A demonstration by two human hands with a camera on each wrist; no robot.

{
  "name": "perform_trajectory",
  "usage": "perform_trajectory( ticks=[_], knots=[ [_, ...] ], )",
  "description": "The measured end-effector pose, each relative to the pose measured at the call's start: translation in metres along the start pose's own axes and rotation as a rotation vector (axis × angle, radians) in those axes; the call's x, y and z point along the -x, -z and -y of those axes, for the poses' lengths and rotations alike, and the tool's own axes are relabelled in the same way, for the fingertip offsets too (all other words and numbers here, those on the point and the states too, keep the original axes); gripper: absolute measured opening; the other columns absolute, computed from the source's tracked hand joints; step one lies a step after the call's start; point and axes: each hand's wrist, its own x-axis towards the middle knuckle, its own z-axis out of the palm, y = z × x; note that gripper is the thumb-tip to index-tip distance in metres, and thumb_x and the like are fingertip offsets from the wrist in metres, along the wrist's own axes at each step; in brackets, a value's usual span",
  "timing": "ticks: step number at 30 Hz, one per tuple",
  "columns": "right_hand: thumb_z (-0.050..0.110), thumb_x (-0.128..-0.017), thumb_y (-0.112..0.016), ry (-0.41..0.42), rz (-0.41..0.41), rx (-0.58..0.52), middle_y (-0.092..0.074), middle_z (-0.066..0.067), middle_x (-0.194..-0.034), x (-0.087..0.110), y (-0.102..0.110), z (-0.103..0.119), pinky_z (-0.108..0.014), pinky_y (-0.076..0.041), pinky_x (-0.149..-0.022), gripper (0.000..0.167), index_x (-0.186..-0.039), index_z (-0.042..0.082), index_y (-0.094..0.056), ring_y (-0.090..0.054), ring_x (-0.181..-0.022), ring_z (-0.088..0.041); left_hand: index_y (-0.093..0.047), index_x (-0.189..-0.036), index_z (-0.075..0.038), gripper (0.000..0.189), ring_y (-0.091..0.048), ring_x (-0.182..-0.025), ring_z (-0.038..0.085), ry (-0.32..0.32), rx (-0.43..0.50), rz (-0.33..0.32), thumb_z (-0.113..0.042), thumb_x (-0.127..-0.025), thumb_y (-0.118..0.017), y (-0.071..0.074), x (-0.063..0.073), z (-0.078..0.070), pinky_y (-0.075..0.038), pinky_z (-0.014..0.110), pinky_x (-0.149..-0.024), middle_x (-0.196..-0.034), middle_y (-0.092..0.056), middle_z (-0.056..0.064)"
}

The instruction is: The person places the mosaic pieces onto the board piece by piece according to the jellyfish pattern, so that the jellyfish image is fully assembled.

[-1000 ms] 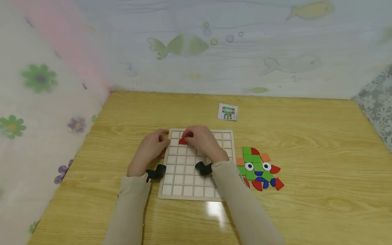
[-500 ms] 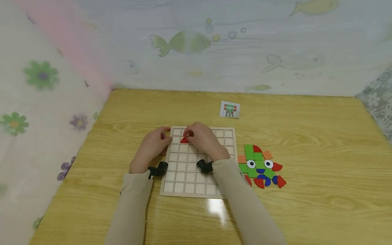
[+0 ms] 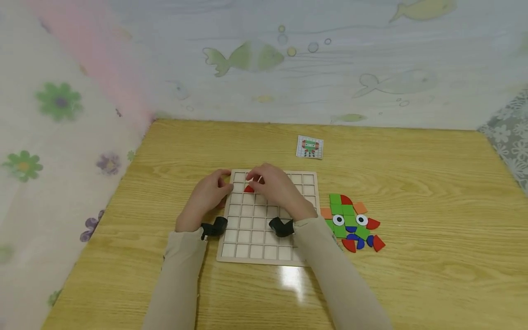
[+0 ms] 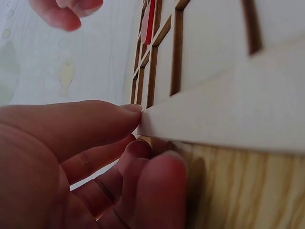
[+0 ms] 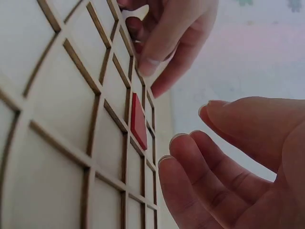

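Right hand (image 3: pixel 278 187) empty, fingers parted; tugging the board (image 3: pixel 246 223) your left hand (image 3: pixel 206 195) pinches could unseat the red piece (image 3: pixel 249 189)

Gridded board (image 3: pixel 246 223): one. Red piece on the board (image 3: pixel 249 189): one. Printed card (image 3: pixel 310 147): one. Loose pieces visible beside the board: red quarter-rounds (image 3: pixel 349 246), four; blue pieces (image 3: pixel 360 244), four; orange squares (image 3: pixel 360 208), two; eye discs (image 3: pixel 361 220), two. Green squares (image 3: pixel 336 199) overlap; exact count indeterminable.
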Motion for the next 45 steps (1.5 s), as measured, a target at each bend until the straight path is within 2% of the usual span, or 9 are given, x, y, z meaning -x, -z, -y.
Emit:
perform_trajectory(
  ticks=[7,17,25,37,45],
  knots=[
    [0.029,-0.089,-0.053,-0.025,0.003,0.047,-0.053,0.009,-0.093,0.018,0.009,-0.004,-0.025,-0.042,-0.069,0.019,-0.101,0.02,-0.064,-0.05,-0.081,-0.006,-0.041,-0.13,-0.013,0.044,-0.054,-0.053,0.017,-0.001,0.016,-0.014,-0.023,-0.089,-0.053,-0.001,0.0,0.001,-0.043,0.03,-0.053,-0.082,-0.053,0.006],
    [0.031,-0.088,-0.054,-0.032,-0.014,0.127,-0.054,0.007,-0.088,0.042,0.024,-0.032,-0.028,-0.041,-0.068,0.016,-0.095,0.02,-0.064,-0.049,-0.076,-0.01,-0.037,-0.133,-0.013,0.047,-0.053,-0.05,0.017,-0.004,-0.029,-0.01,-0.023,-0.09,-0.051,-0.005,0.003,0.005,-0.04,0.03,-0.052,-0.08,-0.053,0.004],
    [0.032,-0.089,-0.053,-0.107,-0.029,0.032,-0.059,0.005,-0.096,0.064,0.046,-0.066,-0.033,-0.042,-0.076,0.021,-0.101,0.018,-0.063,-0.052,-0.083,-0.014,-0.037,-0.134,-0.013,0.047,-0.053,-0.051,0.017,-0.009,-0.021,0.006,-0.024,-0.09,-0.051,-0.003,0.003,0.007,-0.041,0.03,-0.054,-0.08,-0.053,0.005],
    [0.035,-0.09,-0.051,-0.161,-0.008,-0.037,-0.059,0.003,-0.099,0.076,0.071,-0.094,-0.035,-0.042,-0.076,0.025,-0.107,0.019,-0.061,-0.052,-0.086,-0.016,-0.035,-0.135,-0.017,0.049,-0.056,-0.048,0.015,0.019,-0.076,0.0,-0.028,-0.089,-0.048,-0.004,0.0,0.0,-0.039,0.031,-0.058,-0.068,-0.058,0.001],
    [0.036,-0.088,-0.053,-0.233,0.023,-0.053,-0.057,-0.001,-0.106,0.085,0.09,-0.111,-0.038,-0.042,-0.081,0.029,-0.111,0.018,-0.059,-0.05,-0.092,-0.02,-0.036,-0.135,-0.018,0.049,-0.057,-0.049,0.014,0.018,-0.073,-0.011,-0.028,-0.088,-0.048,-0.005,0.0,0.0,-0.041,0.03,-0.054,-0.072,-0.061,-0.001]
  ],
)
